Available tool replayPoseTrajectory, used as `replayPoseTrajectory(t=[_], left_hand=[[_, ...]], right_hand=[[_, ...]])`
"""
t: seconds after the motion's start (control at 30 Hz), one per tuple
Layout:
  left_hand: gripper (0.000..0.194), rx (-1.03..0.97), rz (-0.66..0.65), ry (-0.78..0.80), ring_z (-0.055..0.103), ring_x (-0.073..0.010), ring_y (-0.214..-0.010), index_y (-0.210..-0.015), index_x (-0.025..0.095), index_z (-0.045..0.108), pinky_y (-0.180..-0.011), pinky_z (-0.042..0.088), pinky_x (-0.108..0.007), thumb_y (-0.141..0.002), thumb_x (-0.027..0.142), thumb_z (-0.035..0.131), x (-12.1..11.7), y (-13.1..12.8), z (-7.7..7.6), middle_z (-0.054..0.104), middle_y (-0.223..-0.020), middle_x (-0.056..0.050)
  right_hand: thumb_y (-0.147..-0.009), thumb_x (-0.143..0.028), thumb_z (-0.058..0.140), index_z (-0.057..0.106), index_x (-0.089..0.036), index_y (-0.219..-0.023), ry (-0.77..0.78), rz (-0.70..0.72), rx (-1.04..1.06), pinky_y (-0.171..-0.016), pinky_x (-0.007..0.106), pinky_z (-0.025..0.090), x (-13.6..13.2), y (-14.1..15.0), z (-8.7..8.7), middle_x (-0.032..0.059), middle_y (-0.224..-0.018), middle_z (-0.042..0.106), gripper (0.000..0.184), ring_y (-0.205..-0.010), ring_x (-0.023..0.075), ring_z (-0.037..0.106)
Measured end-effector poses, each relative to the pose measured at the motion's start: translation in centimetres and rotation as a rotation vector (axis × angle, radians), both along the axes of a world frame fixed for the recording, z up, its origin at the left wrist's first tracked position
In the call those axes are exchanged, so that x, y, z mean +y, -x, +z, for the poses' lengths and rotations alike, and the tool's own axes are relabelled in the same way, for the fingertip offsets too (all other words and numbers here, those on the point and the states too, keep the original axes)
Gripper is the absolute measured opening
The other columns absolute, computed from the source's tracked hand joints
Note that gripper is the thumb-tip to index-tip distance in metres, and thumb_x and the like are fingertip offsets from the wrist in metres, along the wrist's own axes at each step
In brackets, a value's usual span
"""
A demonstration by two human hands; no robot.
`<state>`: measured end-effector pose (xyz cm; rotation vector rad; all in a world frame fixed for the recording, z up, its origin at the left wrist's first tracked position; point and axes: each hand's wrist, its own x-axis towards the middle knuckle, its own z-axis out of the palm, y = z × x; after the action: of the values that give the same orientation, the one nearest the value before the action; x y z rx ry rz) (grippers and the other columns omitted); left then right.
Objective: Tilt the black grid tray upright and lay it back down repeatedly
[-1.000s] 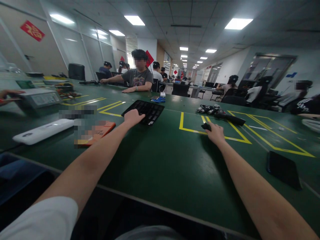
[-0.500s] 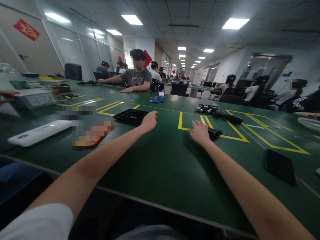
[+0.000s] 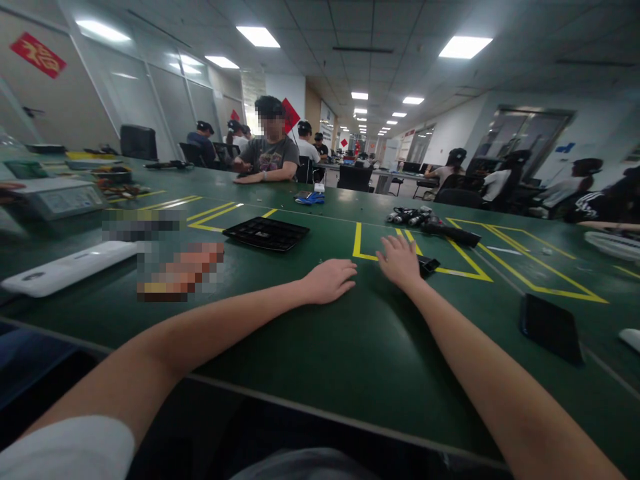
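My left hand (image 3: 331, 280) rests low over the green tabletop (image 3: 320, 347), palm down, its fingers stretched towards the right and holding nothing. Behind it and to the left lies a flat black tray-like panel (image 3: 266, 233) with a ribbed, compartmented face. My right hand (image 3: 399, 260) is spread on the table across a yellow tape line, fingers pointing away from me. Against its outer side sits a small black object (image 3: 429, 265), partly hidden by the hand; whether the hand touches it I cannot tell.
Beyond my right hand lie a bundle of black cables (image 3: 410, 217) and a dark tablet-like slab (image 3: 551, 328). At left are a long white device (image 3: 70, 268), a blurred orange item (image 3: 185, 270) and a grey metal box (image 3: 65, 197). A co-worker (image 3: 270, 157) sits across the table.
My left hand has left the black panel's edge, moving right and nearer to me, and its fingers have stretched out. My right hand stays in place. The co-worker opposite has drawn one arm in.
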<state>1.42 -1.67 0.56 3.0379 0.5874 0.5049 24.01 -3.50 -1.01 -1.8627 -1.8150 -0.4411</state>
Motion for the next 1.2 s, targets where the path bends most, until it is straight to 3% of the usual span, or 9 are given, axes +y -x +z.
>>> replayPoseTrajectory(t=[0.1,0.17,0.27,0.5,0.7,0.83,0.97,1.1,1.2], left_hand=[[0.031,0.095,-0.190,0.013,0.056,-0.0194,-0.111,-0.109,0.013,0.060,-0.096,0.040,-0.032,-0.092,0.031,0.041,-2.6,-0.7,0.1,0.061,-0.119,-0.011],[0.030,0.101,-0.214,-0.001,0.056,-0.0187,-0.107,-0.108,0.013,0.060,-0.093,0.042,-0.031,-0.092,0.030,0.041,-3.4,-1.0,0.2,0.062,-0.116,-0.011],[0.028,0.076,-0.085,-0.062,0.058,-0.0192,-0.098,-0.102,0.012,0.059,-0.086,0.045,-0.031,-0.092,0.030,0.040,-3.0,-1.1,0.5,0.062,-0.106,-0.011],[0.036,0.115,0.525,-0.119,0.060,-0.0278,-0.087,-0.102,0.008,0.055,-0.067,0.046,-0.034,-0.090,0.039,0.041,1.6,0.5,1.3,0.060,-0.096,-0.017],[0.017,0.152,0.498,0.072,0.062,-0.0258,-0.090,-0.093,0.012,0.058,-0.074,0.044,-0.033,-0.088,0.022,0.045,4.4,1.5,0.6,0.064,-0.093,-0.015],[0.013,-0.170,0.512,0.480,0.061,-0.0199,-0.073,-0.069,0.015,0.054,-0.065,0.044,-0.028,-0.081,0.019,0.055,6.5,2.1,1.5,0.061,-0.070,-0.007],[0.015,-0.910,0.543,1.112,0.049,-0.0107,-0.046,-0.064,0.015,0.048,-0.046,0.039,-0.022,-0.079,0.013,0.049,10.0,5.4,4.3,0.050,-0.053,0.000],[0.020,-1.182,0.702,1.096,0.047,-0.0098,-0.046,-0.062,0.018,0.039,-0.045,0.040,-0.020,-0.081,0.014,0.041,13.4,9.8,6.7,0.041,-0.050,0.002],[0.021,-1.148,0.915,0.934,0.051,-0.0128,-0.051,-0.062,0.020,0.038,-0.046,0.040,-0.020,-0.083,0.020,0.043,14.9,11.8,6.6,0.038,-0.048,0.002]], right_hand=[[-0.089,-0.035,0.040,0.045,-0.012,-0.132,0.077,-0.311,0.004,-0.102,0.063,0.020,-0.7,-4.3,-0.1,0.0182,-0.141,0.041,0.049,-0.134,0.0385,0.024],[-0.088,-0.039,0.039,0.047,-0.013,-0.130,0.232,-0.423,0.062,-0.097,0.057,0.031,-1.1,-6.0,-0.3,0.0197,-0.135,0.046,0.050,-0.129,0.0386,0.033],[-0.087,-0.040,0.040,0.050,-0.012,-0.126,0.385,-0.456,0.100,-0.091,0.048,0.039,-1.3,-6.7,-0.3,0.0209,-0.125,0.053,0.049,-0.118,0.0360,0.046],[-0.086,-0.040,0.040,0.050,-0.012,-0.126,0.404,-0.461,0.096,-0.088,0.045,0.041,-1.2,-6.0,0.2,0.0205,-0.124,0.053,0.050,-0.113,0.0370,0.048],[-0.086,-0.041,0.040,0.051,-0.011,-0.125,0.388,-0.453,0.103,-0.087,0.046,0.041,-1.2,-6.2,0.0,0.0210,-0.123,0.053,0.051,-0.112,0.0379,0.049],[-0.085,-0.040,0.041,0.050,-0.012,-0.127,0.390,-0.450,0.098,-0.087,0.046,0.041,-1.1,-6.3,0.0,0.0213,-0.123,0.053,0.051,-0.112,0.0373,0.049],[-0.086,-0.040,0.041,0.050,-0.012,-0.127,0.396,-0.454,0.102,-0.086,0.046,0.042,-1.1,-6.2,0.0,0.0214,-0.123,0.053,0.050,-0.112,0.0369,0.048],[-0.086,-0.039,0.041,0.051,-0.013,-0.125,0.392,-0.468,0.104,-0.087,0.047,0.040,-1.0,-5.9,0.1,0.0211,-0.124,0.052,0.048,-0.114,0.0369,0.047],[-0.087,-0.039,0.041,0.051,-0.013,-0.125,0.399,-0.473,0.109,-0.087,0.047,0.040,-0.9,-5.8,0.1,0.0213,-0.124,0.051,0.047,-0.114,0.0368,0.047]])
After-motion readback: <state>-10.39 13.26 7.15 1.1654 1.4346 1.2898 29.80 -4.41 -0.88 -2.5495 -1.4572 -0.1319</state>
